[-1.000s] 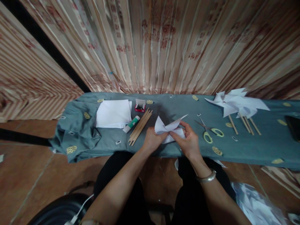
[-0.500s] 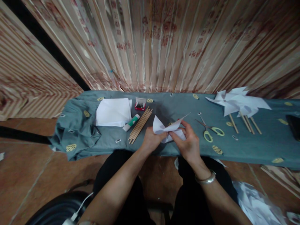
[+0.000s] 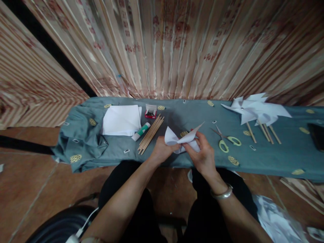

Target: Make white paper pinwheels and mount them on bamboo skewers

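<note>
A white paper pinwheel (image 3: pixel 187 137) with folded-in blades is held between both hands above the near edge of the cloth-covered table. My left hand (image 3: pixel 163 149) grips its left side, thumb pressed toward the centre. On the right side my right hand (image 3: pixel 201 152) pinches the paper, its thumb close to the left one. Part of the paper is hidden behind the fingers. Left of my left hand lie several wooden sticks (image 3: pixel 151 134) and a green and white glue stick (image 3: pixel 141 131). Scissors (image 3: pixel 226 139) with light green handles lie open to the right of my right hand.
A stack of white paper (image 3: pixel 122 119) and an open red box (image 3: pixel 151 111) of small dark items sit at the left. Several finished pinwheels (image 3: pixel 258 108) on sticks lie at the right. Beyond them is a dark object (image 3: pixel 316 136). A plastic bag (image 3: pixel 275 216) rests on the floor.
Both hands keep nearly the same hold on the paper pinwheel, with only slight finger movement. The whole view has shifted a little.
</note>
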The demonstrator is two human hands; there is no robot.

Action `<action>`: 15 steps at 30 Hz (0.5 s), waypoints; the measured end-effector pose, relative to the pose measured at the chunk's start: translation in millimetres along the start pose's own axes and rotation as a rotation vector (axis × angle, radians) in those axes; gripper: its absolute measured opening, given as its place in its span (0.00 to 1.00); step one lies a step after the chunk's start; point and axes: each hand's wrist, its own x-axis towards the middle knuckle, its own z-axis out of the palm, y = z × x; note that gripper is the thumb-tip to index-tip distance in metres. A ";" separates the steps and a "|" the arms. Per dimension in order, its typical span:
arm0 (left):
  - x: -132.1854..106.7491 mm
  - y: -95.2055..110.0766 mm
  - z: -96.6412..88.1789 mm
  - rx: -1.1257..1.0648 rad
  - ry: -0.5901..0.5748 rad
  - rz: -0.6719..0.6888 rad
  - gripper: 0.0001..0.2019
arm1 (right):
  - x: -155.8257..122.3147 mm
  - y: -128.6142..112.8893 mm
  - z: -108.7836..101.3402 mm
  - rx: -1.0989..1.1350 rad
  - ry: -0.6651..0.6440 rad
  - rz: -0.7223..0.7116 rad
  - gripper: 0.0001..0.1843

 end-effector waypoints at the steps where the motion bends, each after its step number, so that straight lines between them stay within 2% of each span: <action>1: -0.6 0.2 -2.3 -0.006 -0.038 0.021 0.11 | 0.9 0.9 -2.3 0.004 0.001 0.001 0.28; 4: -1.7 3.9 -15.8 0.019 -0.086 0.130 0.17 | 3.6 3.5 -12.6 -0.010 0.038 0.006 0.29; 6: 0.5 7.7 -30.6 0.123 -0.006 0.210 0.19 | 3.5 4.8 -20.7 -0.036 0.080 0.015 0.30; 8: 6.9 10.3 -47.0 0.258 0.117 0.249 0.15 | 1.2 5.5 -27.5 -0.059 0.096 0.007 0.30; 11: 21.4 9.2 -65.8 0.716 0.319 0.387 0.09 | -5.3 5.6 -33.5 -0.091 0.081 -0.042 0.29; 15: 34.4 3.6 -70.5 1.198 0.248 0.399 0.07 | -12.4 5.4 -36.5 -0.140 0.063 -0.080 0.28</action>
